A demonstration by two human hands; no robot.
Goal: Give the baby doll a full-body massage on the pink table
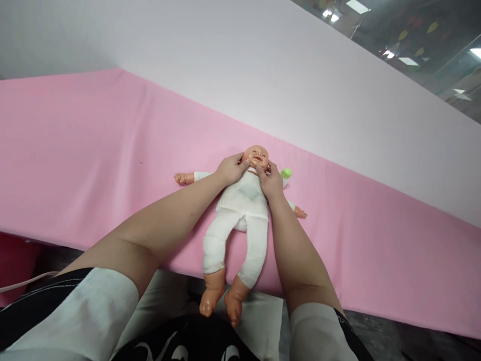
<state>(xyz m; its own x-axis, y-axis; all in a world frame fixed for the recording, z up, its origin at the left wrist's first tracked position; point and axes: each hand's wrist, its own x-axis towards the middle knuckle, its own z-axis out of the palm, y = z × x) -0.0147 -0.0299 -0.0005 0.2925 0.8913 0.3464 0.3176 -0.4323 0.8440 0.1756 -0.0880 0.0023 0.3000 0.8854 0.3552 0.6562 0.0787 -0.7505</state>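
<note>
A baby doll [246, 193] with a white cloth body and plastic head, hands and feet lies on its back on the pink-covered table [93, 135]. Its feet hang over the near edge. My left hand [232, 169] grips one side of the doll's head, thumb near its chin. On the other side my right hand [271, 180] cups the head and jaw, its thumb also close to the chin. Fingers of both hands are partly hidden behind the head. Just right of my right hand lies a small object with a bright green end [286, 173], partly covered by the hand.
A white wall [263, 65] rises along the table's far side, with a glass window [406, 40] above it at the right. Below the table at the left are a red object [17, 268] and a pale cable [28, 282].
</note>
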